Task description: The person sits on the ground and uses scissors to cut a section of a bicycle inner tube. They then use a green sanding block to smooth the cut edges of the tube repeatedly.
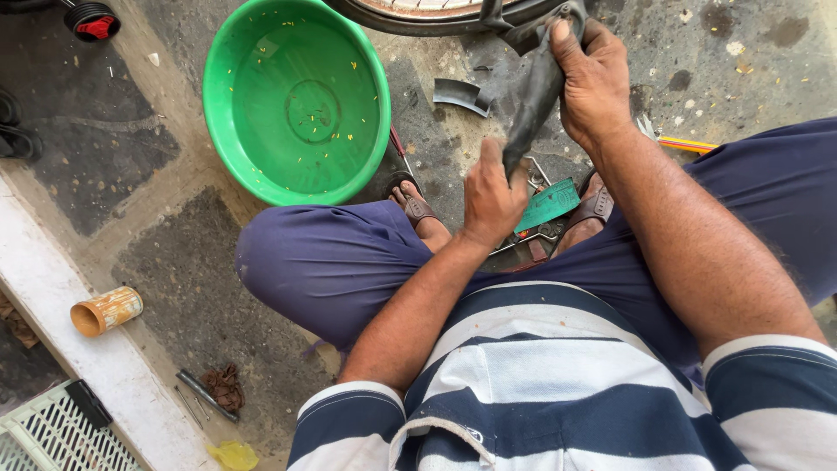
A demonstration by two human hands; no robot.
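Both hands hold one length of black rubber inner tube (534, 96), stretched between them. Our right hand (595, 83), farther from us, clenches the upper end of the tube just below a bicycle wheel (436, 13) at the far edge of the view. Our left hand (490, 196), nearer and lower, pinches the lower end with thumb and fingers closed round it.

We are seated over a stained concrete floor (174, 288), knees spread in dark blue trousers, sandalled feet below the hands. The tube hangs between the knees, in the middle of the scene, running from far right down to near left.

We judge the tube to be light, soft and floppy, folding flat where it is squeezed and sagging wherever it is not held. Rubber like this looks grippy rather than slippery, and tough rather than fragile. It seems best taken at two spaced points, as now, so that the span between stays taut.

To the left sits a round green plastic basin (296, 100), speckled with small yellow flecks. Under the left hand lies a green card (549, 205) on some metal tools. A curved scrap of black rubber (460, 94) lies near the basin. Far to the left, a small rusty tin can (105, 311) lies on its side on a pale ledge.
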